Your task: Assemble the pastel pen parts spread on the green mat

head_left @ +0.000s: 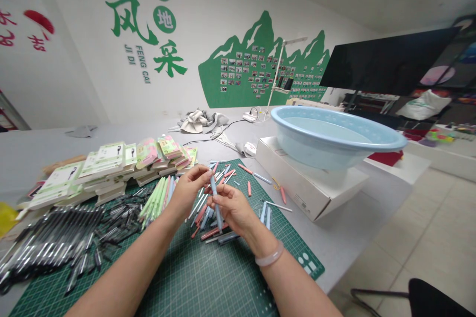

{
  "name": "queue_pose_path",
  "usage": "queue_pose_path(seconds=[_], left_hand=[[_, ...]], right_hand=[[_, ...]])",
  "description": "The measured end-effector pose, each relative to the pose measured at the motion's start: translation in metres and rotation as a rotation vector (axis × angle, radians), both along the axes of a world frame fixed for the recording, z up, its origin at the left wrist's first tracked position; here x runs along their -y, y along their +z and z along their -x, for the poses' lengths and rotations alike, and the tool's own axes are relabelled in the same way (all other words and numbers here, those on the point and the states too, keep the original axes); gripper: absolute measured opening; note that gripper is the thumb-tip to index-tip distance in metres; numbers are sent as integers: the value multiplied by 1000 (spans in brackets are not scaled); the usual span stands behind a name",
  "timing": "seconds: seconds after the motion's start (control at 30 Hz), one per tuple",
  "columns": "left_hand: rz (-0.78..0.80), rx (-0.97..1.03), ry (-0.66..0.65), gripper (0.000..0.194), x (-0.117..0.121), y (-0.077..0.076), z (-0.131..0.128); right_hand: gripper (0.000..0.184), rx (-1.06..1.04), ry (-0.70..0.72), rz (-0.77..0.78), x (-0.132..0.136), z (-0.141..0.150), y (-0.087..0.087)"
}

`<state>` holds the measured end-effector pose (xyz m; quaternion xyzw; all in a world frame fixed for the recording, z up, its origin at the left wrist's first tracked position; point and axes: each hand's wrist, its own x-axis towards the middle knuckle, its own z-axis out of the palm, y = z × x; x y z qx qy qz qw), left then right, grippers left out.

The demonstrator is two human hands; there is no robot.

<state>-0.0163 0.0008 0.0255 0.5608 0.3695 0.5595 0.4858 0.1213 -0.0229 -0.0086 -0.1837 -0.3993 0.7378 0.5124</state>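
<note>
A light-blue pen (216,203) is held tilted between my two hands above the green cutting mat (178,277). My left hand (192,185) pinches its upper end between thumb and fingers. Around its middle, the fingers of my right hand (233,204) are closed. Under and behind the hands lie scattered pen parts, pink, blue and white, partly hidden by the fingers. Beside my left wrist is a bunch of light-green pens (156,200). A few blue pen barrels (265,214) rest on the mat to the right of my right hand.
Many black pens (55,233) cover the mat's left side, with stacked boxes (106,158) behind them. At the right, a light-blue basin (316,151) stands on a white cardboard box (297,188). Grey cloth (199,121) and a black cable (223,132) lie farther back.
</note>
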Motion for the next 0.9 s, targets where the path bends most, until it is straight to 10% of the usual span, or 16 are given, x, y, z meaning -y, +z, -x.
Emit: queue_pose_path(seconds=[0.9], left_hand=[[-166,-100,224,15,6,9,-1]], right_hand=[[25,266,-358,-67,1,7,-4]])
